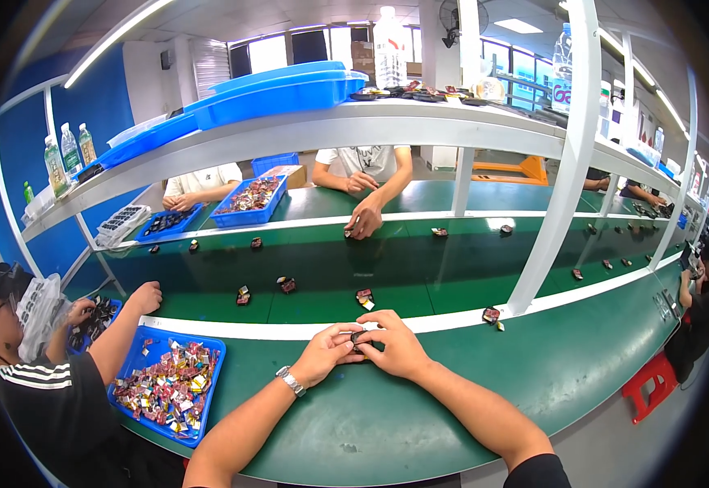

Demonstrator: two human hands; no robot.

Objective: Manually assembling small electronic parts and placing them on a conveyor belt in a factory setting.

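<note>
Over the near green worktop (322, 423), my left hand (327, 355) and my right hand (397, 348) meet with closed fingers around one small black piece (357, 337). Its details are mostly covered by my fingertips. A watch with a metal band (291, 381) is on my left wrist. To the left of my left forearm, a blue tray (221, 355) holds many small red, yellow and white parts. On the white rail (444, 322) to the right of my hands lies a small dark red and black part (491, 314) with a light tab.
Beyond the rail, a green conveyor belt (322, 260) carries several small parts. A person in black (53, 398) reaches over from the left, beside another blue tray. Across the belt another person's hand (364, 220) touches a part. A white post (556, 163) rises at right, supporting an overhead shelf (322, 124).
</note>
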